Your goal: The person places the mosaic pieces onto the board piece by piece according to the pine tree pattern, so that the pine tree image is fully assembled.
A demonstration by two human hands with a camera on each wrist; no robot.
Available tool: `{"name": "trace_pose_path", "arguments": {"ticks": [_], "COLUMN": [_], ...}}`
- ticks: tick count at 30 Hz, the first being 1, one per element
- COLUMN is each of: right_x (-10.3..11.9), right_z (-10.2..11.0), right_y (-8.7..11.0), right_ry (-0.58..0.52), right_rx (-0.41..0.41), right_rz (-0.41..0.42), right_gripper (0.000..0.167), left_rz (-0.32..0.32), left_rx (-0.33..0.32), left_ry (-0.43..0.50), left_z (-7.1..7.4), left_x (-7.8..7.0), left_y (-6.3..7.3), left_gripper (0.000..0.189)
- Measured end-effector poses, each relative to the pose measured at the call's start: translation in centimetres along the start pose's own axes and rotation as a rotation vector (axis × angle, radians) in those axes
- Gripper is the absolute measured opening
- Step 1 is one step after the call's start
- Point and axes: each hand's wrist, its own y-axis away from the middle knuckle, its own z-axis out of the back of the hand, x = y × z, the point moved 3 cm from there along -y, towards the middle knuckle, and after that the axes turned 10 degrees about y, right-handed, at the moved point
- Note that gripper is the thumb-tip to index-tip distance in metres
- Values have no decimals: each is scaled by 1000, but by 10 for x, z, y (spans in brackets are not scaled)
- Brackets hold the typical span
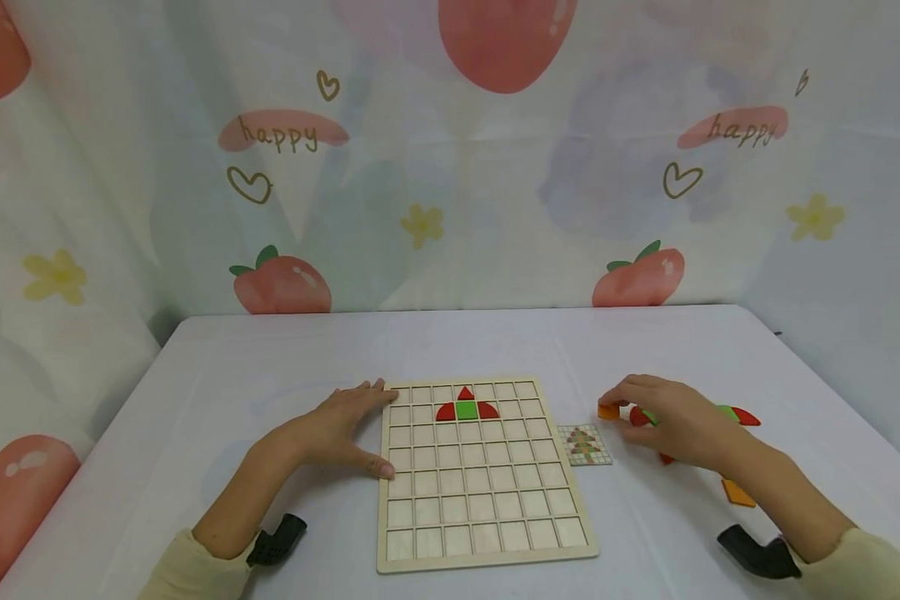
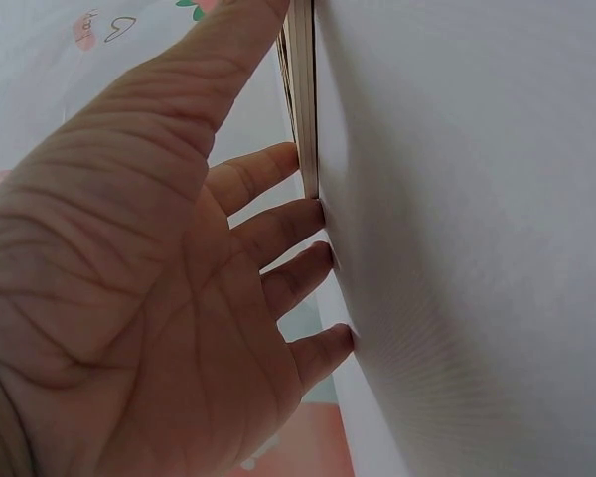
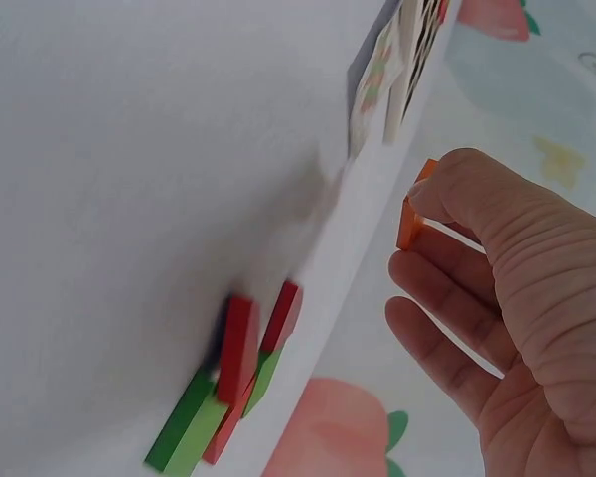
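A wooden grid board lies flat on the table, with a red triangle, a green square and two red quarter-round blocks set in its upper cells. My left hand rests at the board's left edge, thumb and forefinger touching the rim, the other fingertips on the cloth in the left wrist view. To the right of the board, my right hand pinches an orange block between thumb and forefinger, above the table.
A small pattern card with a tree picture lies against the board's right edge. Loose red and green blocks lie beneath and beyond the right hand. Another orange block is near the right forearm. A printed cloth hangs behind the table.
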Motion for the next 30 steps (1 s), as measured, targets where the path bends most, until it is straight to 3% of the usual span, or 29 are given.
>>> {"name": "trace_pose_path", "arguments": {"ticks": [7,16,25,30], "right_x": [22,51,75,90], "right_z": [-4,-4,-8,-14], "right_y": [-11,-26,-39,-49], "right_ry": [4,-27,-82,-95], "right_rx": [-98,-31,-66,-39], "right_rz": [136,171,261,296], "right_gripper": [31,30,27,24], "left_rz": [-8,-4,-7,-5], "left_rx": [3,7,6,0], "left_ry": [3,4,4,6], "left_z": [0,1,3,2], "left_x": [-1,0,-3,-3], "left_y": [2,1,1,1], "left_gripper": [109,109,109,108]}}
